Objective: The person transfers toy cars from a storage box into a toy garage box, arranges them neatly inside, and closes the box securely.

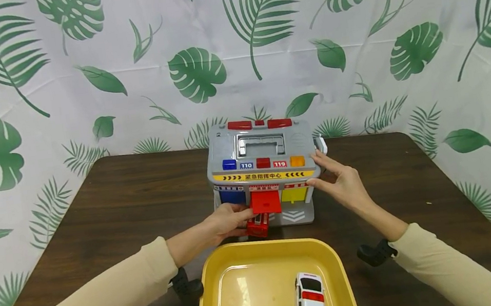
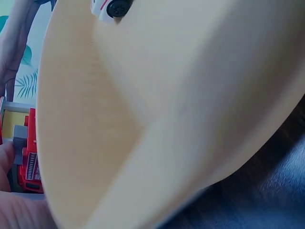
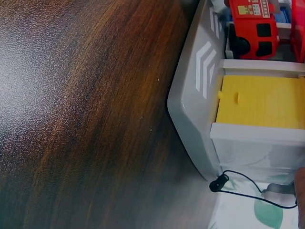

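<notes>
A grey toy emergency-station garage (image 1: 261,148) stands on the table, with a blue door (image 1: 232,197), a raised red door (image 1: 266,202) and a lowered yellow door (image 1: 294,194). My left hand (image 1: 226,221) grips a red toy fire truck (image 1: 258,226) at the opening under the red door. In the right wrist view the fire truck (image 3: 255,33) is partly inside the middle bay. My right hand (image 1: 343,184) holds the garage's right end, thumb at the front and fingers on the roof edge. Only a sliver of it shows in the right wrist view.
A yellow tray (image 1: 239,249) sits in front of the garage and holds a white toy ambulance (image 1: 313,302). A black cord (image 3: 243,190) hangs by the garage's side. Behind the dark wooden table (image 1: 152,186) is a leaf-patterned cloth (image 1: 134,85).
</notes>
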Action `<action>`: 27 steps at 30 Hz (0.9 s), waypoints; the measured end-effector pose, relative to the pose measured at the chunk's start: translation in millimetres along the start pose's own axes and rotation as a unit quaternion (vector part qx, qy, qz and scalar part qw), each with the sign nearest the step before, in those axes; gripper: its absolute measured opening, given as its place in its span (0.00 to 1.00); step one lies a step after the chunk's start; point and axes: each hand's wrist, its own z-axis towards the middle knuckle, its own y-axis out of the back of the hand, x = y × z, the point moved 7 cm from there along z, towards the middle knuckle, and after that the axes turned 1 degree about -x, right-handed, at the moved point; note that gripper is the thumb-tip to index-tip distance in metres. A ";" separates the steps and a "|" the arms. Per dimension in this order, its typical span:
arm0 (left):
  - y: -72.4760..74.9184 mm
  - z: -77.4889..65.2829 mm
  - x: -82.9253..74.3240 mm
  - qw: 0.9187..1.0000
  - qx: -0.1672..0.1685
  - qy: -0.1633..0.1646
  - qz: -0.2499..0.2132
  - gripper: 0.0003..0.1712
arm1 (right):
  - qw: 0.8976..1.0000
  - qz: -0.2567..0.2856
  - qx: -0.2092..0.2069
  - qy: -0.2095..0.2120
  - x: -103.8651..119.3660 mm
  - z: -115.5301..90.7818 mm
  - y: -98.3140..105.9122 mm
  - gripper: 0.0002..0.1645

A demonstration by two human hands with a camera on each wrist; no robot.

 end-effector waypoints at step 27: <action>-4.0 -0.8 -8.2 0.993 -0.012 0.053 0.102 0.23 | 1.000 0.015 0.008 0.001 34.6 -3.2 4.3 0.33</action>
